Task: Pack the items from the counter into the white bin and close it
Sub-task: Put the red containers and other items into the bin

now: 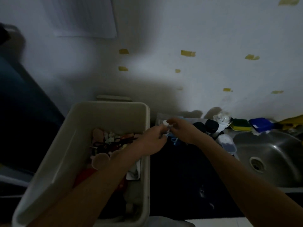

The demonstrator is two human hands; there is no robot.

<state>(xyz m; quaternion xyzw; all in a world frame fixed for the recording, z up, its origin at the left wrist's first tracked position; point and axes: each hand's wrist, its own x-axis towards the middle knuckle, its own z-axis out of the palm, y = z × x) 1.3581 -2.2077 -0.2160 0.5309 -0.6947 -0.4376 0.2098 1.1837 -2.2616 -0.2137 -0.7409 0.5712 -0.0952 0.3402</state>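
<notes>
The white bin [68, 158] stands open on the left of the dark counter [183, 174], with several small items heaped inside, among them red and pink pieces. My left hand [152, 141] and my right hand [183, 130] meet just right of the bin's far corner. Both pinch a small white bottle [166, 124] between them. A light blue item [174, 140] lies on the counter under the hands. The scene is dim and blurred.
Black jars [211, 126] and a white lidded container [221, 119] stand at the back of the counter. A clear box [227, 143] lies beside the steel sink [268, 154]. A green-yellow sponge [241, 124] and a blue box [260, 123] sit behind the sink. The wall is close behind.
</notes>
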